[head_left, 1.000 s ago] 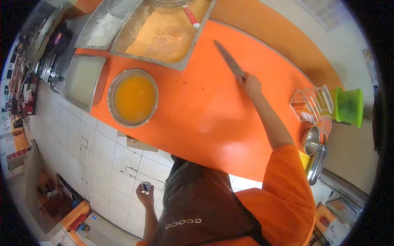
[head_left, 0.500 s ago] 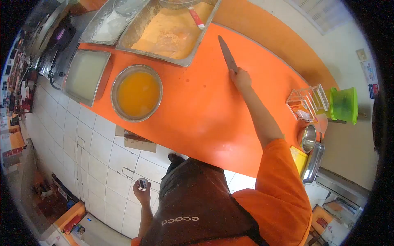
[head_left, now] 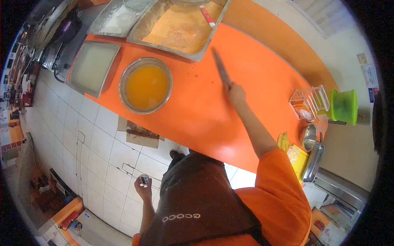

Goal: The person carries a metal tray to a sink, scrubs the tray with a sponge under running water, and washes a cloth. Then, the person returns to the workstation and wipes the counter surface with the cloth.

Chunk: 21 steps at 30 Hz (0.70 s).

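Note:
My right hand (head_left: 237, 95) is wrapped round the handle of a long knife (head_left: 221, 67) above the orange table (head_left: 197, 119); its blade points toward the back. My left hand (head_left: 143, 189) holds a small white device (head_left: 144, 180) low at my side, over the tiled floor. Left of the knife stands a round bowl (head_left: 122, 88) of orange liquid. Behind it is a large metal tray (head_left: 201, 53) of orange-yellow powder, with a red-handled tool (head_left: 207, 16) in it.
A tray of white powder (head_left: 115, 20) and one of pale liquid (head_left: 92, 67) stand at the left. At the right are a wire rack (head_left: 310, 102), green tub (head_left: 344, 107), steel bowl (head_left: 308, 137), metal tray (head_left: 314, 163) and yellow board (head_left: 297, 160). A cardboard box (head_left: 141, 137) lies below.
My right hand and the knife have moved a little toward me and left. A yellow item beside the yellow board has come into view. The camera view has shifted slightly.

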Available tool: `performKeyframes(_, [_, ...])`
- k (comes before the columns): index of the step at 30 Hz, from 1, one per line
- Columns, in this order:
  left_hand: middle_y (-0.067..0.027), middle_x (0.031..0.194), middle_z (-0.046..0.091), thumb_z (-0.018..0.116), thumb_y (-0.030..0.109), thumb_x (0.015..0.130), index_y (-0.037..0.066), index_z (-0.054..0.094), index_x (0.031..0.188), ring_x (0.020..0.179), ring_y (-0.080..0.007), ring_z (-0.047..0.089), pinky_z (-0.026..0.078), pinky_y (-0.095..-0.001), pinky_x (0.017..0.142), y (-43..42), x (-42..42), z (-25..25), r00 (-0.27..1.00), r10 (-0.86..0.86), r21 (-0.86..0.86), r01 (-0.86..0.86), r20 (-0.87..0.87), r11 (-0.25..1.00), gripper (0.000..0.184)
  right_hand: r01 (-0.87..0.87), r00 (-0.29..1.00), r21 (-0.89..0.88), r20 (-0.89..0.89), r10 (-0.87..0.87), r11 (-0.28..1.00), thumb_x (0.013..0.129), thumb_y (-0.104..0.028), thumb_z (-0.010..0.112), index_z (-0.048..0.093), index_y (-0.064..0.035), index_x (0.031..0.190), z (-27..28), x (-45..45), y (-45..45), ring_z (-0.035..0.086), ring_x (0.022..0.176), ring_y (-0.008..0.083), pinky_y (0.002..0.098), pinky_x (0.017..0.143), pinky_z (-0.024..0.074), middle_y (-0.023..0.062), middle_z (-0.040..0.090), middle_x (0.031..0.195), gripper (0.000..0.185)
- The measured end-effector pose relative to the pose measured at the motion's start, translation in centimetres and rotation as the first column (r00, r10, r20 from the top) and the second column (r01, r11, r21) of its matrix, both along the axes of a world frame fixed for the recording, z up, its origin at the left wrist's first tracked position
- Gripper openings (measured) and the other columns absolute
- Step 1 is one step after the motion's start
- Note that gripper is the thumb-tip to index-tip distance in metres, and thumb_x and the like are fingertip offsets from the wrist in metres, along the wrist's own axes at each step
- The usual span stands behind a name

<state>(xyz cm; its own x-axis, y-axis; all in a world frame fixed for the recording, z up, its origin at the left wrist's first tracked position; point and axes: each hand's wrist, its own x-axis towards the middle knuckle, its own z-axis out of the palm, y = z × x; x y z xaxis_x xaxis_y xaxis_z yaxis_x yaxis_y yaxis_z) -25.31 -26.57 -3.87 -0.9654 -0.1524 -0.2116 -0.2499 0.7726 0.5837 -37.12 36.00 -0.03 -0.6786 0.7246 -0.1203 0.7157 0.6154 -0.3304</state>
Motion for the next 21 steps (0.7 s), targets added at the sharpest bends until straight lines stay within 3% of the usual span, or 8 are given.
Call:
performKeyframes(3, [-0.0084,0.103,0.057,0.086,0.024,0.067,0.004,0.058,0.113,0.093,-0.0222,0.056,0.048,-0.0346,0.065,-0.4,-0.1,-0.2,1.000,-0.006,0.016,0.006,-0.019,1.000,0.057,-0.057,0.998,-0.044,0.005,0.057,0.997,0.090,-0.045,0.056,0.063,-0.0040,0.091,2.2,2.3,-3.8,0.066,0.073,0.0389,0.0496,0.065,0.0518,0.0215,0.067,0.078,0.042])
performKeyframes(6, [-0.0099,0.102,0.057,0.086,0.024,0.067,0.002,0.058,0.113,0.093,-0.0235,0.056,0.049,-0.0362,0.065,-0.7,0.0,-1.2,0.999,-0.003,0.052,0.006,-0.050,0.999,0.058,0.062,0.998,-0.056,0.029,-0.060,0.996,0.091,-0.046,0.056,0.063,-0.0043,0.092,0.0,3.0,-3.6,0.066,0.073,0.0378,0.0498,0.065,0.0517,0.0212,0.067,0.079,0.042])
performKeyframes(9, [-0.0110,0.101,0.057,0.086,0.024,0.067,0.001,0.058,0.113,0.093,-0.0244,0.056,0.049,-0.0368,0.066,-1.4,-0.3,-1.7,0.998,-0.022,0.048,0.025,-0.064,0.999,0.058,-0.056,0.998,-0.035,0.002,0.057,0.998,0.091,-0.046,0.056,0.062,-0.0021,0.090,1.2,3.9,-4.8,0.066,0.072,0.0373,0.0494,0.065,0.0513,0.0217,0.066,0.078,0.044])
performKeyframes(12, [-0.0114,0.102,0.057,0.086,0.024,0.067,0.001,0.058,0.113,0.093,-0.0247,0.056,0.049,-0.0370,0.066,-1.4,-0.6,-1.4,0.995,-0.062,0.021,0.063,-0.075,0.998,0.058,0.079,0.997,-0.068,0.024,-0.078,0.995,0.091,-0.045,0.057,0.063,-0.0015,0.088,1.3,3.7,-4.6,0.066,0.070,0.0372,0.0483,0.063,0.0511,0.0216,0.066,0.076,0.044])
performKeyframes(15, [-0.0115,0.102,0.057,0.086,0.024,0.068,0.001,0.058,0.113,0.093,-0.0247,0.056,0.049,-0.0373,0.067,-1.4,-1.2,-0.9,0.999,-0.011,0.034,0.012,-0.032,0.999,0.058,-0.080,0.997,-0.064,0.008,0.080,0.995,0.091,-0.045,0.057,0.062,-0.0017,0.088,1.0,4.5,-6.1,0.066,0.072,0.0369,0.0475,0.064,0.0512,0.0210,0.066,0.078,0.044])
performKeyframes(18, [-0.0117,0.103,0.057,0.085,0.024,0.068,0.001,0.058,0.113,0.094,-0.0247,0.056,0.049,-0.0372,0.068,-1.9,-0.7,-1.3,0.999,0.017,0.064,-0.014,-0.039,0.998,0.057,0.120,0.993,-0.097,0.027,-0.118,0.988,0.091,-0.045,0.056,0.063,-0.0031,0.091,0.9,3.6,-4.4,0.066,0.076,0.0366,0.0477,0.067,0.0513,0.0207,0.067,0.081,0.043])
performKeyframes(21, [-0.0115,0.103,0.057,0.085,0.024,0.069,0.001,0.058,0.113,0.094,-0.0243,0.056,0.048,-0.0369,0.068,-3.0,-0.5,-2.4,0.996,0.021,0.092,-0.013,-0.082,0.996,0.056,-0.036,0.998,-0.030,0.048,0.038,0.999,0.091,-0.045,0.056,0.063,-0.0014,0.091,0.9,3.8,-5.9,0.066,0.076,0.0373,0.0477,0.067,0.0517,0.0212,0.067,0.081,0.044])
